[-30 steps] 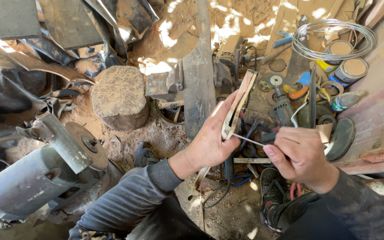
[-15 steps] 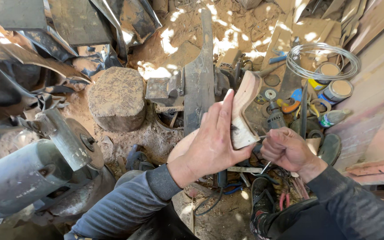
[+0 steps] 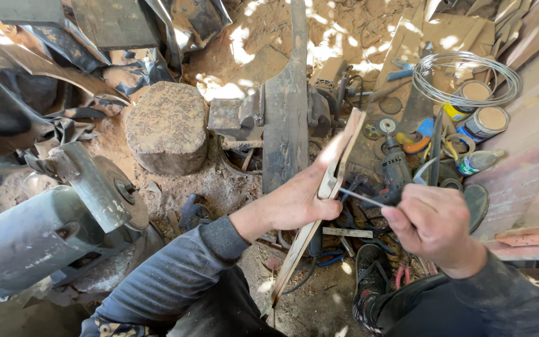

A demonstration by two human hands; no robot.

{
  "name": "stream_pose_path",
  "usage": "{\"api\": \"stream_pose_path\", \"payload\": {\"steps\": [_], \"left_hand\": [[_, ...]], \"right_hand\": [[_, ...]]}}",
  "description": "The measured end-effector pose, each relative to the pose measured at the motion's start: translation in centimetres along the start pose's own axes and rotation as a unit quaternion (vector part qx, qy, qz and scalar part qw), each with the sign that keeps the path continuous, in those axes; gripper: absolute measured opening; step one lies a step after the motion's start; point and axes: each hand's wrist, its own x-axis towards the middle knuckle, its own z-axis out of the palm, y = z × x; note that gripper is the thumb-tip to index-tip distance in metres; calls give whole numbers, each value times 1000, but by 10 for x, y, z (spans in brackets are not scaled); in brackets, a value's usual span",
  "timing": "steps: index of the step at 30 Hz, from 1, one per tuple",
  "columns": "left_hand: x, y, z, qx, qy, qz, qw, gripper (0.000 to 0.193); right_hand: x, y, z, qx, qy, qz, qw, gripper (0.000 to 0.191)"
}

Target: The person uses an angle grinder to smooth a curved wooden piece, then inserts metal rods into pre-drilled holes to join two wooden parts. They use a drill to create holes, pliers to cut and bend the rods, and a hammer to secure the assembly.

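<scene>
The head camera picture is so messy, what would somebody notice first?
First the two hands in the middle: the left hand holds a flat wooden piece upright, and the right hand pokes a thin metal rod at it. Next comes the round wood stump at upper left, then the shiny wire coil at upper right.

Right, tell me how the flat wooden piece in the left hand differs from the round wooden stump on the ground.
The flat wooden piece is thin, pale and smooth-cut; the round wooden stump is thick, squat and rough on top. The piece is held tilted, edge-on, in the left hand; the stump stands untouched on the dirt. Both are wood.
</scene>
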Motion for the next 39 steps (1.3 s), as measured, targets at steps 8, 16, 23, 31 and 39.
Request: {"api": "stream_pose_path", "payload": {"steps": [8,16,23,31,39], "left_hand": [[5,9,11,-36,-10,-172,984,106],[5,9,18,-36,-8,-158,987,106],[5,8,23,22,-22,-155,987,105],[1,14,14,-4,0,-152,988,103],[-1,16,16,-17,5,-125,992,100]], "right_hand": [[-39,6,0,285,-116,228,924,47],[-47,7,8,528,-78,323,781,45],[-23,21,-14,34,-84,-33,995,30],[-55,10,18,368,-79,218,901,30],[-18,36,2,70,-92,-88,989,33]]}}
